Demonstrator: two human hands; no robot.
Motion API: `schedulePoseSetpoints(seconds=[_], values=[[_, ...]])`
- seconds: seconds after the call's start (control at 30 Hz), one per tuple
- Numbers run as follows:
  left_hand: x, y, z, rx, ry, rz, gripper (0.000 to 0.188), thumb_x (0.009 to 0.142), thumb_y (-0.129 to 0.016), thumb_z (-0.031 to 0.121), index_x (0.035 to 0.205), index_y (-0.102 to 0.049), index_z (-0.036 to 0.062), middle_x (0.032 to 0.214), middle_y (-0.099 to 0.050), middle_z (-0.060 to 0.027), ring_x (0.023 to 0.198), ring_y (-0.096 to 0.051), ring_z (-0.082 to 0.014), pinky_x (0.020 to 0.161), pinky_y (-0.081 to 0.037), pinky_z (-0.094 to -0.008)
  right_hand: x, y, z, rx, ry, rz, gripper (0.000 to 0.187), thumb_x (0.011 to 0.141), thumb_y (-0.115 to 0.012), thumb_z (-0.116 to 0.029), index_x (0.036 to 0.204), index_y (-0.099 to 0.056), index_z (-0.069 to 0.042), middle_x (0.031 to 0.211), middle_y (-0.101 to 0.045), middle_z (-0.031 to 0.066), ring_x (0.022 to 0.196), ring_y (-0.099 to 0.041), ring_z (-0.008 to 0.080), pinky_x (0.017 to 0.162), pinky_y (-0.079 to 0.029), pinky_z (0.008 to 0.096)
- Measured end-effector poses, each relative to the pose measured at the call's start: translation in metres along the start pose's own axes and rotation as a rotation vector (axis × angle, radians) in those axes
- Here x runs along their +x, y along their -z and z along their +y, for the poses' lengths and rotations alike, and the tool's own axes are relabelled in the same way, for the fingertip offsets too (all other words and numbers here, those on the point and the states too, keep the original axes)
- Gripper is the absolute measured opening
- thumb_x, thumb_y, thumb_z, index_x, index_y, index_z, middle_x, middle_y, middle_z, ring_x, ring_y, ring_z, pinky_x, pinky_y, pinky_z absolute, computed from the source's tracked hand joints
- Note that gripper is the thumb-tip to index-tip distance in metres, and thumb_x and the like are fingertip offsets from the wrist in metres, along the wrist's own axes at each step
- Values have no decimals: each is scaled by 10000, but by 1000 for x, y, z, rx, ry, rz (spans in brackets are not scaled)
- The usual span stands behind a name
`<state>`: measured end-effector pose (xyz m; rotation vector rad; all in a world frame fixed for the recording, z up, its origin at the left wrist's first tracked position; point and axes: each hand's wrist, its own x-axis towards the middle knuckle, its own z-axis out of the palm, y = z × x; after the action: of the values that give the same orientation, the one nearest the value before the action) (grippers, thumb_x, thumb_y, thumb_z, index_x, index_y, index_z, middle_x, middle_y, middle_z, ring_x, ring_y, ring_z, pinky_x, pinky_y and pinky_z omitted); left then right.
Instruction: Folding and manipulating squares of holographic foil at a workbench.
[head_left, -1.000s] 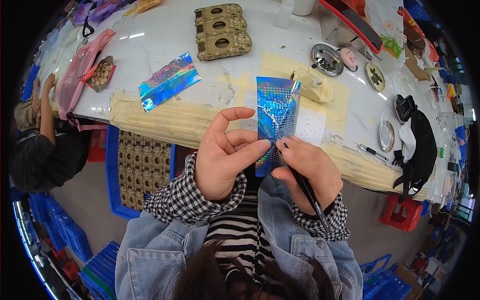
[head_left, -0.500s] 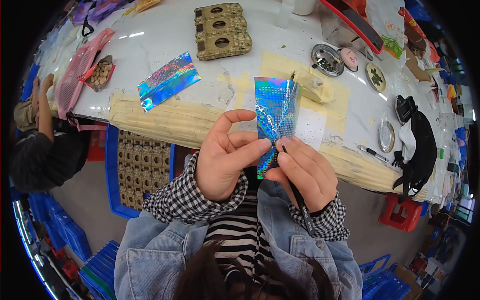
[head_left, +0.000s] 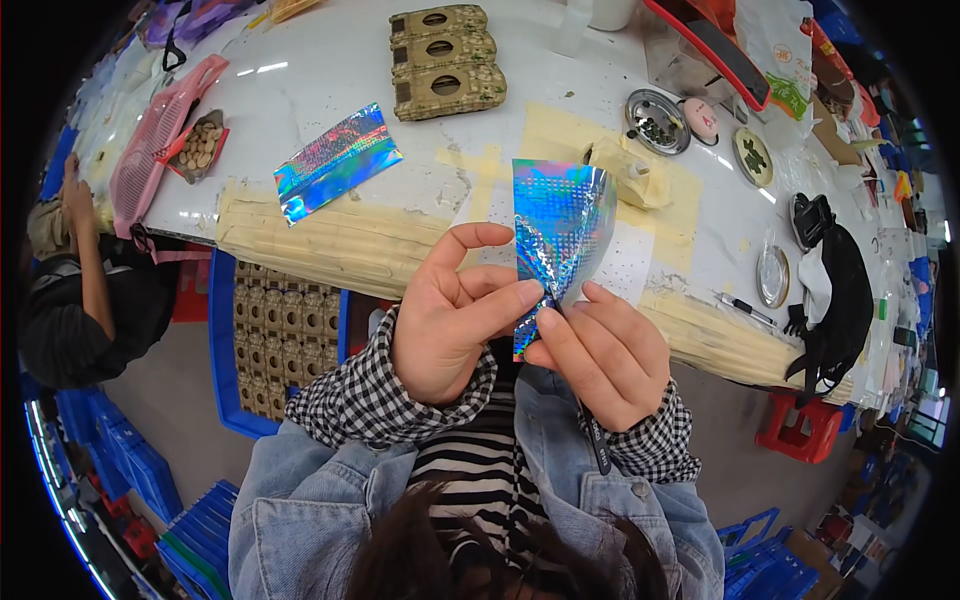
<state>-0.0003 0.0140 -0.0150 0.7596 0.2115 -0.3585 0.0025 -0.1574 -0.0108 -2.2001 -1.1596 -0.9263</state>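
Note:
A shiny blue holographic sheet of stickers (head_left: 562, 200) is held up in front of me, its right part curled and creased toward my fingers. My left hand (head_left: 450, 310) pinches its left side between thumb and forefinger. Close against it, my right hand (head_left: 605, 355) is closed around slim black tweezers (head_left: 598, 445), whose handle end shows below the palm. The tweezer tips meet the sheet near both thumbs, and whatever small piece may be there is hidden. A second holographic sheet (head_left: 338, 165) lies flat on the table to the left.
Three camouflage-patterned housings (head_left: 447, 92) stand in a row at the back. A blue crate (head_left: 222, 340) below the table holds several more. On the right are a metal dish (head_left: 657, 120), a tape-wrapped block (head_left: 635, 180) and a marker (head_left: 748, 308). A co-worker (head_left: 90, 300) sits at far left.
The sheet's right side has curled more, fanning out to the right at the top. My right hand has shifted slightly left, and the tweezers' handle has swung left beneath the palm.

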Motion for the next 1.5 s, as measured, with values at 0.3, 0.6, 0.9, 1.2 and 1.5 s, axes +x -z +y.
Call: schedulePoseSetpoints(seconds=[0.3, 0.6, 0.9, 1.2, 1.5], values=[[2, 3, 0, 18, -1, 20, 461, 830, -613, -39, 1213, -363, 15, 900, -674, -126, 785, -637, -132, 685, -500, -236, -1, -1, 1, 58, -38, 18, 267, 759, -736, -152, 949, -664, 20, 834, -628, 79, 784, -622, 183, 751, -579, 352], [4, 13, 13, -14, -142, 99, 421, 864, -547, -59, 1233, -356, 5, 964, -653, -145, 837, -634, -160, 720, -508, -270, -14, 15, 6, 74, -201, -15, 282, 743, -746, -151, 966, -666, 2, 826, -634, 70, 785, -620, 199, 771, -578, 352], [10, 39, 35, -69, -402, 162, 415, 880, -517, -41, 1256, -348, 9, 1080, -606, -175, 956, -631, -215, 784, -555, -324, -39, 4, 20, -52, -248, -192, 310, 666, -768, -120, 941, -671, -14, 762, -600, 61, 719, -587, 209, 755, -562, 381], [11, 48, 39, -39, -452, 195, 402, 880, -519, -39, 1249, -363, -5, 1081, -601, -169, 973, -624, -218, 813, -560, -347, -30, 15, 18, -68, -281, -237, 323, 635, -780, -113, 925, -674, -16, 778, -599, 62, 746, -561, 221, 742, -526, 386], [10, 53, 43, 20, -450, 220, 427, 859, -554, -57, 1245, -378, 2, 1026, -625, -152, 916, -628, -189, 774, -535, -307, -24, 10, 18, 3, -274, -321, 345, 752, -682, -302, 949, -642, -22, 933, -665, 111, 892, -577, 290, 778, -489, 414]])
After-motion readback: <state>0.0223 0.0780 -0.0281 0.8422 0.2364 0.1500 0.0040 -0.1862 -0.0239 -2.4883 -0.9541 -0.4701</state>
